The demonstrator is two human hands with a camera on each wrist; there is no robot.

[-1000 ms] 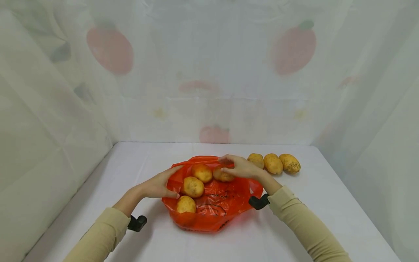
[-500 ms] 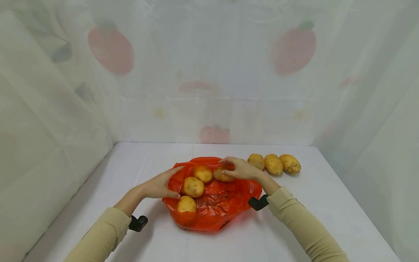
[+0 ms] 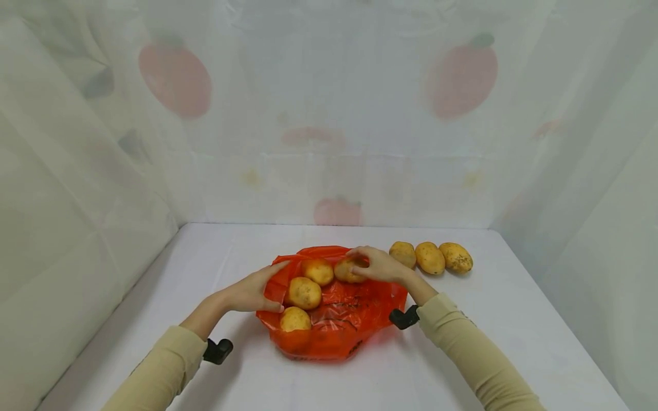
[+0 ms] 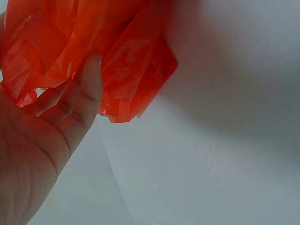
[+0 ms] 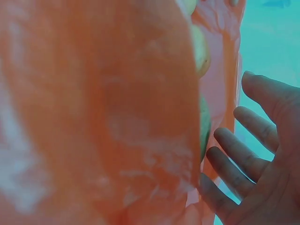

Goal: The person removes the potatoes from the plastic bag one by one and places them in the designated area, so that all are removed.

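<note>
Backdrop (image 3: 329, 188), head view: pale, wrinkled sheeting on three sides, printed with faded red fruit shapes (image 3: 461, 80).
Table (image 3: 360, 388): white, running back to the sheeting.
Red bag (image 3: 329, 345): thin plastic, on the table between the two hands; mouth spread wide, dark print on it.
Bagged potatoes (image 3: 304, 293): four visible inside, three along the left and back, the fourth farther right, by the right hand.
Loose potatoes (image 3: 430, 258): three in a row on the table, right of the bag (the rightmost speckled with dark marks).
Left hand (image 3: 252, 292): at the bag's left rim, thumb and fingers held wide apart, no clench.
Right hand (image 3: 379, 264): at the back right of the bag, thumb across the fourth potato; no firm grasp evident.
Sleeves (image 3: 473, 351): beige, a black fitting (image 3: 218, 351) at each wrist.
Plastic, left wrist view: crumpled red folds against the left hand's fingers, which are gently bent, some partly hidden behind the film.
Fingers, right wrist view: loosely spread, unclenched, just beside a potato half hidden by the bag wall; cannot tell whether they touch it. Background tinted blue-green.
</note>
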